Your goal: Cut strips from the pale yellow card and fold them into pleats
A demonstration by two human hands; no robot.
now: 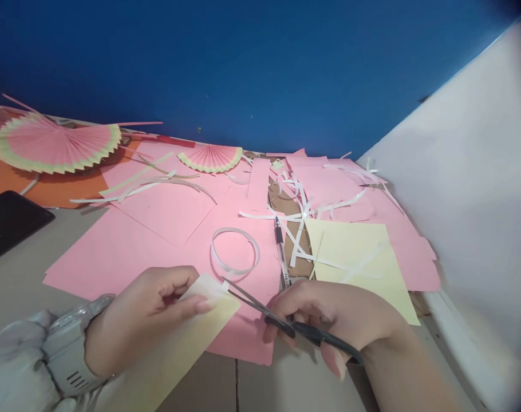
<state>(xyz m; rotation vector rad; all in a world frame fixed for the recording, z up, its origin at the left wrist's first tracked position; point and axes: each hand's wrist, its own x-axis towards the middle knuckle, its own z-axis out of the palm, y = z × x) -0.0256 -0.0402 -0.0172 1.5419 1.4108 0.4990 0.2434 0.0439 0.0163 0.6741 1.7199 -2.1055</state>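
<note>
A pale yellow sheet of paper (174,357) is pinched near its upper corner between the thumb and fingers of my left hand (157,309). My right hand (324,312) is closed round the handles of black-handled scissors (281,323). Their slightly parted blades reach left to the edge of the sheet, where a small white flap sticks up. Just beyond the blades, a curled white paper strip (215,263) forms a loop on pink paper (157,229). Past my right hand lies a pen (280,243) with a black grip.
Two pleated pink paper fans with yellow-green rims, a larger one (56,143) and a smaller one (211,157), lie at the back left. White strips (301,200) are scattered over cardboard (297,252). Another yellow sheet (359,246) lies right. A dark flat object (15,220) rests at far left.
</note>
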